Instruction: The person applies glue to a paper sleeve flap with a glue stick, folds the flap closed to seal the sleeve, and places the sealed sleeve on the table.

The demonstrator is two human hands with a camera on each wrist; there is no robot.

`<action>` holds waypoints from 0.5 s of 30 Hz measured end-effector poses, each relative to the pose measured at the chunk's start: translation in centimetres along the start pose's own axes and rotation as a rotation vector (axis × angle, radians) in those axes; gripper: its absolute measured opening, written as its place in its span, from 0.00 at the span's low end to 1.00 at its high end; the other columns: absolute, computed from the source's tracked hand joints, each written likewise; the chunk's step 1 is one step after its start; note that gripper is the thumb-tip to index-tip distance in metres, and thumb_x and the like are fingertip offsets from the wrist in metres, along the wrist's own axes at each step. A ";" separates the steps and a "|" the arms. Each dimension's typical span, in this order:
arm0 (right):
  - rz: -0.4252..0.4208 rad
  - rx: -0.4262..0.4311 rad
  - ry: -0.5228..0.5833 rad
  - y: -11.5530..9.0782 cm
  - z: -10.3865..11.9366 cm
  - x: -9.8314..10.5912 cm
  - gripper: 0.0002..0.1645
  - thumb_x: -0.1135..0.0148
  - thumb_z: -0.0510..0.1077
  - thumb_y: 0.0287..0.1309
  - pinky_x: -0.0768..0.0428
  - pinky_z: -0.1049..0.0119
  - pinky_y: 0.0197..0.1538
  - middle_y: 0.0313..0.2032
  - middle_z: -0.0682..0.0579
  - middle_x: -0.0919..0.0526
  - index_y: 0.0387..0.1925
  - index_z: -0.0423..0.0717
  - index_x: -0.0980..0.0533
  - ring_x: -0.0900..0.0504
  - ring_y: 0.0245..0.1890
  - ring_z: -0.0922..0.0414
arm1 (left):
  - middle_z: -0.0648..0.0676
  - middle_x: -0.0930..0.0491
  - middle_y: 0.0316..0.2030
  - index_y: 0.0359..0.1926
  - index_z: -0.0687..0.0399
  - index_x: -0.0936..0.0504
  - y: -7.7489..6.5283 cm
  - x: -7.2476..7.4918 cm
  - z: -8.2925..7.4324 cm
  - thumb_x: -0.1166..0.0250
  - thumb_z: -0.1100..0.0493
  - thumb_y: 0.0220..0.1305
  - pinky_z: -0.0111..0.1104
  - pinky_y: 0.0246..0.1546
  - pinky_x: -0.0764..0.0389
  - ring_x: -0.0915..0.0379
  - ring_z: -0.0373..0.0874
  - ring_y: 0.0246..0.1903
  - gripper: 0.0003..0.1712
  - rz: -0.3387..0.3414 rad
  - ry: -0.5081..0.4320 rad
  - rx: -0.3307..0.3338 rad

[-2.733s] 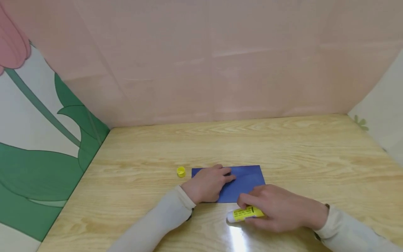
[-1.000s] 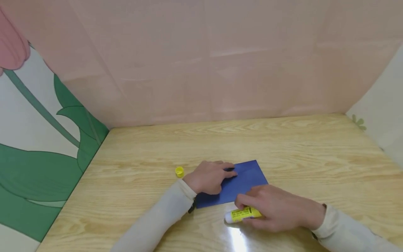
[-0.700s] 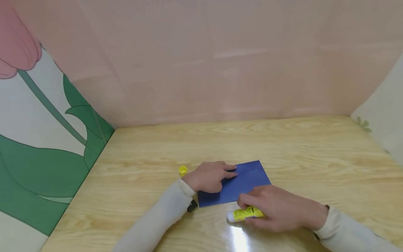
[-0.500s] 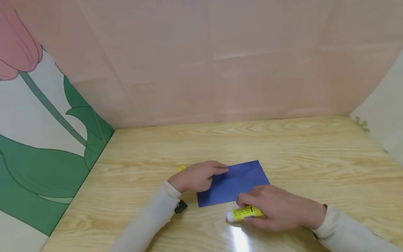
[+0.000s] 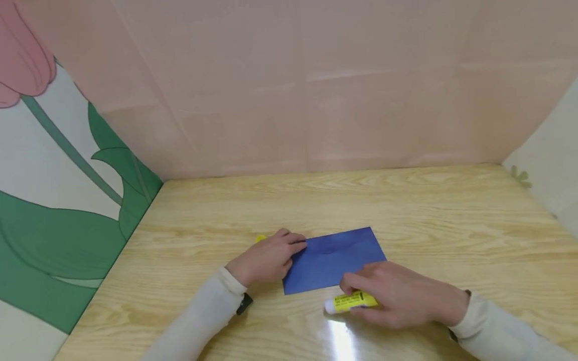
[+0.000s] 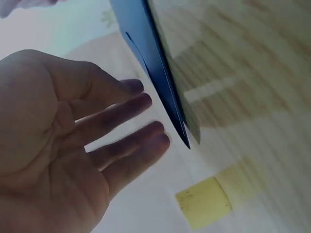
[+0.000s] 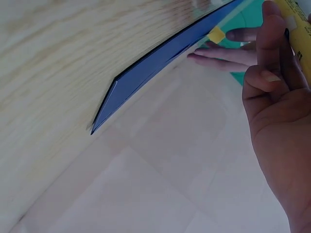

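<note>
Right hand grips the glue stick; blue paper lies just beyond that grip. Left hand relaxed, holding nothing, beside the paper. Cap already off, not yet refitted; gluing progress unclear.

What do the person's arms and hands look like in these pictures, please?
The left sleeve and right sleeve are long and off-white, with plain cream-toned cuffs at the wrists. The left hand and right hand are bare, without gloves. A small black piece sits at the left wrist; by the right cuff only a thin dark edge shows, too little to identify.
</note>
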State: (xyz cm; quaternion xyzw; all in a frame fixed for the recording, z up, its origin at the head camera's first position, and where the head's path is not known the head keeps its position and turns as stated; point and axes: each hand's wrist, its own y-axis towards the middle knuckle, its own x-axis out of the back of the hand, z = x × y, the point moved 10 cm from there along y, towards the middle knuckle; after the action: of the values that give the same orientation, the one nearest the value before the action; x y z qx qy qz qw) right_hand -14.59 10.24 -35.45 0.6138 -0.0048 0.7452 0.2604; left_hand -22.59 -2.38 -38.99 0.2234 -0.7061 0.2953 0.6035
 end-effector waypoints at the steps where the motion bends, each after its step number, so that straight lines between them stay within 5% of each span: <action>1: 0.007 -0.008 0.003 0.0 -0.1 0.0 0.13 0.34 0.55 0.62 0.38 0.82 0.30 0.26 0.72 0.35 0.41 0.64 0.30 0.36 0.26 0.75 | 0.52 0.29 0.68 0.66 0.58 0.25 0.0 0.1 -0.2 0.47 0.65 0.70 0.36 0.68 0.29 0.33 0.47 0.67 0.25 -0.011 0.009 -0.013; 8: 0.025 -0.022 -0.003 0.2 0.0 0.0 0.13 0.34 0.55 0.62 0.39 0.82 0.30 0.25 0.72 0.37 0.40 0.64 0.31 0.37 0.26 0.75 | 0.49 0.35 0.73 0.72 0.51 0.31 0.2 -0.6 -1.1 0.46 0.63 0.71 0.34 0.69 0.32 0.37 0.44 0.70 0.29 0.034 0.020 -0.048; 15: 0.007 0.001 -0.014 0.1 0.3 0.0 0.13 0.33 0.54 0.61 0.39 0.82 0.31 0.25 0.72 0.39 0.39 0.62 0.31 0.38 0.25 0.75 | 0.48 0.33 0.71 0.72 0.44 0.32 1.1 -0.9 -1.7 0.47 0.61 0.71 0.33 0.63 0.27 0.32 0.43 0.64 0.29 0.052 0.150 -0.080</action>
State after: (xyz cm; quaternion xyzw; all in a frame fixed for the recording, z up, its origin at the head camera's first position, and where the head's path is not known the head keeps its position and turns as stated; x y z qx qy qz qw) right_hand -14.39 10.02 -35.33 0.6192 -0.0083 0.7419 0.2572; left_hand -21.98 -0.42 -39.86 0.1579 -0.6757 0.2981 0.6554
